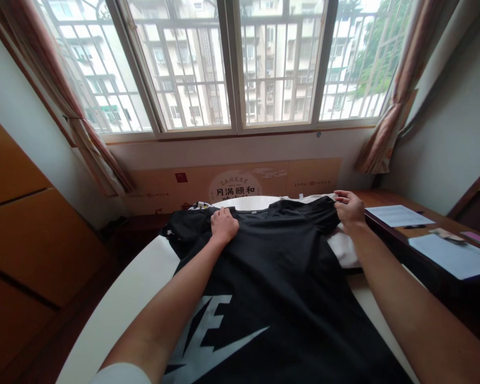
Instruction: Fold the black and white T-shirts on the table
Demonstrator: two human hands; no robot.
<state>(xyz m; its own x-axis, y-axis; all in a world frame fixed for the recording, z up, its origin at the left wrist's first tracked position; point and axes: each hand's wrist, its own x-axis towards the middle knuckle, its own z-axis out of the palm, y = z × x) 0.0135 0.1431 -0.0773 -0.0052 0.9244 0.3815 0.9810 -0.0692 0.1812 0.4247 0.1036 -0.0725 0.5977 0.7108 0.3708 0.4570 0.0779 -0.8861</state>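
Observation:
A black T-shirt [280,277] with a large white logo lies spread out on a white round table [132,293]. My left hand [223,225] is closed in a fist on the shirt's left shoulder near the collar. Over at the right shoulder seam, my right hand [349,207] pinches the black fabric with bent fingers. Both arms reach forward over the shirt. A white garment [346,249] pokes out from under the shirt at the right.
A dark wooden desk [420,256] on the right carries sheets of paper [452,256], a pen and small cards. Flattened cardboard [232,184] leans against the wall under a barred window. A wooden cabinet [28,240] stands at the left.

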